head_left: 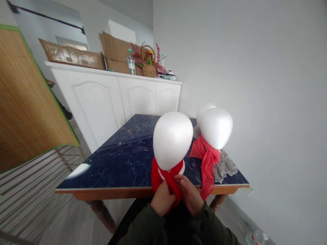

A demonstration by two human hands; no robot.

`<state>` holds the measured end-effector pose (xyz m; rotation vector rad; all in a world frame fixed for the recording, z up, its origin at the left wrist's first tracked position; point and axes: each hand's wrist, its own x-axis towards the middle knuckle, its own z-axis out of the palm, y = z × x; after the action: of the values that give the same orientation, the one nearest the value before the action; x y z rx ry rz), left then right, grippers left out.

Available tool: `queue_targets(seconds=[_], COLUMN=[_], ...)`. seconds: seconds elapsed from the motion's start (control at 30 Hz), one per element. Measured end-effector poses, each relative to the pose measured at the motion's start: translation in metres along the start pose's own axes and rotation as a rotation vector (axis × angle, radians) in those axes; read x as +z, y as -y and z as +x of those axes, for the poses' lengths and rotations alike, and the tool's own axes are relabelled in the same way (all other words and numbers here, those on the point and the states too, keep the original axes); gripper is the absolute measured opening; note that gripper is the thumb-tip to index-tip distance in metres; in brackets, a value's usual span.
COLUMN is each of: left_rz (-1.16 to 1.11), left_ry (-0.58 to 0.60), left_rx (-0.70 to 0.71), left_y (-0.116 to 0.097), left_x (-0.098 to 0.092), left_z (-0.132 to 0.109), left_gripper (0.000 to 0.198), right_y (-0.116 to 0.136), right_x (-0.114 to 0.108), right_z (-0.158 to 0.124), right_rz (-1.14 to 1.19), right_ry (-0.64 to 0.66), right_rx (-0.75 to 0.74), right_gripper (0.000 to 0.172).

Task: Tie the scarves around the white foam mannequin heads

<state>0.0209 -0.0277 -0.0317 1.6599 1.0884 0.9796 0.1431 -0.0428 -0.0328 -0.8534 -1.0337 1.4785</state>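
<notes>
A white foam mannequin head [173, 140] stands at the near edge of the dark blue marble-patterned table [114, 160], with a bright red scarf [168, 180] wrapped around its neck. My left hand [162, 198] and my right hand [189, 195] both grip the scarf's crossed ends below the head. To the right stands a second foam head [216, 128] wearing a sheer coral-red scarf [207, 163] that hangs over the table edge. A third foam head [205, 113] is partly hidden behind it, and a crumpled grey sheer scarf [224, 166] lies on the table beside them.
A white cabinet [102, 105] stands beyond the table, topped by cardboard [116, 56], a plastic bottle [131, 62] and a basket of artificial flowers [148, 64]. A white wall [268, 102] runs along the right. A bamboo mat [28, 98] and metal rack [38, 183] stand at the left.
</notes>
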Motion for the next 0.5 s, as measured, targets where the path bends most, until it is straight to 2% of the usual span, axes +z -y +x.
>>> queue_targets(seconds=[0.1, 0.17, 0.23, 0.3, 0.4, 0.5], left_rz=[-0.006, 0.040, 0.026, -0.191, -0.779, -1.249], left_ry=[0.082, 0.027, -0.079, -0.137, -0.097, -0.091], left_rx=[0.055, 0.010, -0.103, -0.221, -0.366, -0.513], left_y=[0.006, 0.007, 0.007, 0.004, -0.004, -0.011], left_x=[-0.003, -0.006, -0.011, -0.022, -0.045, -0.068], left_z=[0.003, 0.005, 0.008, 0.010, 0.014, 0.014], left_gripper=[0.020, 0.014, 0.014, 0.023, 0.032, 0.026], right_y=[-0.004, -0.006, -0.008, -0.007, 0.001, 0.012], right_x=[-0.001, -0.006, -0.014, -0.027, -0.048, -0.057], right_z=[-0.001, -0.001, 0.000, 0.002, 0.010, 0.026], right_rz=[-0.505, -0.821, -0.971, -0.997, -0.946, -0.651], right_ry=[-0.076, -0.145, -0.165, -0.197, -0.364, -0.514], right_rx=[-0.152, -0.242, -0.235, -0.189, -0.215, -0.219], right_gripper=[0.030, 0.018, 0.009, 0.009, 0.002, 0.011])
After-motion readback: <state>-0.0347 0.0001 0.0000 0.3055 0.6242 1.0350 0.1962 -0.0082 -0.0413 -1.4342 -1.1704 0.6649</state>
